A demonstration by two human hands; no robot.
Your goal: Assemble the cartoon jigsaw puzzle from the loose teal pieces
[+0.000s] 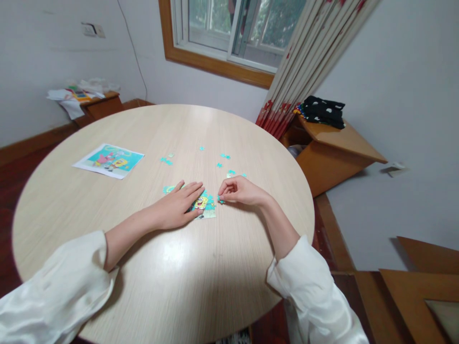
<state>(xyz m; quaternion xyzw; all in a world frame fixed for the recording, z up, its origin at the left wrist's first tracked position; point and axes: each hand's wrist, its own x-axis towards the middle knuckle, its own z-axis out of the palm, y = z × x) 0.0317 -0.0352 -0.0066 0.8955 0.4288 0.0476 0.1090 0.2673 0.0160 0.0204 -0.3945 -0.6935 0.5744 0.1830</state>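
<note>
My left hand [180,204] lies flat with fingers spread on a partly joined jigsaw puzzle [208,214], covering much of it. A yellow cartoon figure on a turquoise ground shows beside the fingers. Just right of the puzzle, my right hand [238,190] pinches a small turquoise puzzle piece [221,199] between thumb and fingers, close to the tabletop. I cannot tell whether that piece touches the table. Loose turquoise pieces [225,156] lie beyond the right hand, and a few more [166,161] lie beyond the left.
The round wooden table [172,296] carries a printed cartoon picture [111,161] at its left. Behind stand a window [229,28] and a curtain [304,52]. A wooden stool [333,157] with dark cloth [322,111] is at the right; papers [73,102] lie on another at the left.
</note>
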